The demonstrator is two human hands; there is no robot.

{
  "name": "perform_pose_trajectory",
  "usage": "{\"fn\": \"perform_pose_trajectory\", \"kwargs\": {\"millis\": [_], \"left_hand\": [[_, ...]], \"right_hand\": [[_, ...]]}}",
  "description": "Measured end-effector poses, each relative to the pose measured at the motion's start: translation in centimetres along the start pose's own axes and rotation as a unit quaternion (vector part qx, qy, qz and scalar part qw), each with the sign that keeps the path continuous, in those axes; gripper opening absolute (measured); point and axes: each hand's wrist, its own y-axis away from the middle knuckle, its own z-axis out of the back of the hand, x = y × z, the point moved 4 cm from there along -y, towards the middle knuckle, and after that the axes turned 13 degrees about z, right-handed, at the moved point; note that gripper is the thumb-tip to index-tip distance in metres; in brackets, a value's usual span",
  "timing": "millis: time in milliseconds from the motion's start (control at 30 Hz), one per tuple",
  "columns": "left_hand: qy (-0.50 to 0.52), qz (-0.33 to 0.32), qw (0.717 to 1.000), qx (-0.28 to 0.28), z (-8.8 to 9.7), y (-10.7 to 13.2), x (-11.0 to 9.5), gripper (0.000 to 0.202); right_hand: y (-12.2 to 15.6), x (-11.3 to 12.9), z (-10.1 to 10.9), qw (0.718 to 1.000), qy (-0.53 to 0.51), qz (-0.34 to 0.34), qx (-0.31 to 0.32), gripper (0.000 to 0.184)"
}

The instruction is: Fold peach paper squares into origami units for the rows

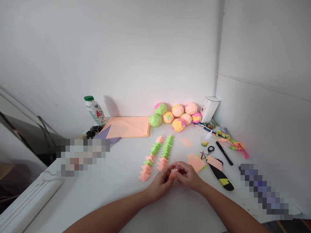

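Note:
Between my two hands is a small folded piece of peach paper (173, 174). My left hand (159, 182) pinches it from the left, and my right hand (188, 175) grips it from the right with thumb and fingers. Part of the piece is hidden by my fingers. Just beyond my left hand, two rows of folded paper units lie on the table: a left row (149, 162) of peach and green and a right row (166, 150), green with peach at the near end. Flat peach sheets (195, 162) lie beyond my right hand.
At right lie black-handled scissors (211, 149), a black-and-yellow cutter (223, 181), a black pen (224, 153) and a small glue bottle (206, 139). Several paper balls (178, 125) stand by the wall. A peach paper stack (128, 127) and a white bottle (95, 111) are at back left.

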Motion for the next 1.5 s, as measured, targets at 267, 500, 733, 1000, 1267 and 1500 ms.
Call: {"fn": "perform_pose_trajectory", "kwargs": {"millis": [267,500,733,1000,1267,1500], "left_hand": [[0.031,0.072,0.997,-0.014,0.1,-0.1,-0.3,0.037],[0.128,0.067,0.989,-0.04,0.6,-0.9,1.0,0.04],[0.113,0.074,0.99,-0.026,0.7,-1.2,1.2,0.042],[0.08,0.05,0.995,0.035,0.0,-0.6,0.4,0.04],[0.092,0.069,0.993,0.036,0.3,-0.9,1.0,0.04],[0.127,0.095,0.986,0.051,0.3,-0.6,0.7,0.032]], "right_hand": [[0.1,0.0,0.3,0.996,-0.061,-0.021,-0.064,0.02],[-0.1,1.0,-0.3,0.999,-0.035,-0.014,-0.02,0.014],[0.3,1.1,-0.8,0.999,-0.007,-0.002,0.047,0.007],[0.0,0.7,-0.5,0.994,0.066,0.056,0.065,0.007],[-0.1,0.8,-0.4,0.993,0.086,0.066,0.056,0.006],[-0.5,1.5,0.2,0.995,0.031,0.093,0.02,0.009]]}}
